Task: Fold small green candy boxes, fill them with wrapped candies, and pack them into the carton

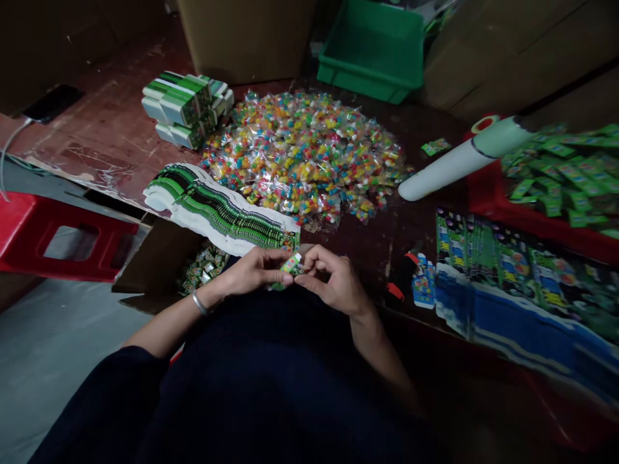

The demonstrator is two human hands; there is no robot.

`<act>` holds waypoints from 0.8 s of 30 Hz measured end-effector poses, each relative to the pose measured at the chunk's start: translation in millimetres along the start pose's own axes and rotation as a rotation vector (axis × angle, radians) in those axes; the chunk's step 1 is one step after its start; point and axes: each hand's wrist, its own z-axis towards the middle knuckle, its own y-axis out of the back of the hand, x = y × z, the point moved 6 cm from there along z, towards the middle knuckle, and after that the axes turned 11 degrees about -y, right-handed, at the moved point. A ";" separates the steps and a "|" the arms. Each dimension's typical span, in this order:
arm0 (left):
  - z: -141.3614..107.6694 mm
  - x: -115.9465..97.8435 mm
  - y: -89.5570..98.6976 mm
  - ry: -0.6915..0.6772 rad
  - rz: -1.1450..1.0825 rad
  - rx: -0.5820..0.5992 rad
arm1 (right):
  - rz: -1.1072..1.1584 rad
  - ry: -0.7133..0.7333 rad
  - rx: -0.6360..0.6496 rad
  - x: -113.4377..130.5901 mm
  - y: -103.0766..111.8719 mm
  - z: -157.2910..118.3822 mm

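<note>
Navy shirt (251, 374), yours, nearest. Small green printed box (291, 263), near centre: your left hand (254, 270) pinches it, presumably steadying its end for your right hand (338, 278), fingers curled, grip unclear.

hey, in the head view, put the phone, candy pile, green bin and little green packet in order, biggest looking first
Largest to smallest, as they look:
Candy pile
Green bin
Phone
Green packet
</note>
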 end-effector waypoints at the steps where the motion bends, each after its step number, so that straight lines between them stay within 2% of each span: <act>1: 0.8 -0.8 1.7 -0.022 0.023 -0.042 | 0.036 -0.014 -0.057 -1.3 2.7 0.9; 4: 3.8 -0.7 8.1 -0.122 0.044 -0.210 | 0.163 -0.043 -0.309 -9.3 8.5 1.1; 5: 4.6 0.6 9.6 -0.155 0.041 -0.264 | 0.189 -0.054 -0.353 -12.8 6.4 1.2; 9: 5.7 10.8 12.7 -0.231 0.032 -0.456 | 0.171 -0.096 -0.388 -23.9 -9.6 3.3; 14: -0.6 11.3 15.5 -0.377 0.104 -0.650 | 0.129 -0.045 -0.566 -30.0 -12.9 6.1; 16: -2.4 9.0 14.2 -0.408 0.163 -0.641 | 0.157 0.022 -0.627 -31.4 -12.8 7.8; 18: -2.2 6.7 11.9 -0.413 0.232 -0.575 | 0.175 0.080 -0.664 -33.3 -12.6 8.5; 21: -0.1 3.7 11.4 -0.385 0.256 -0.461 | 0.155 0.105 -0.649 -36.3 -12.5 8.5; 24: 4.0 2.8 10.2 -0.295 0.210 -0.322 | 0.113 0.109 -0.606 -35.3 -11.0 8.2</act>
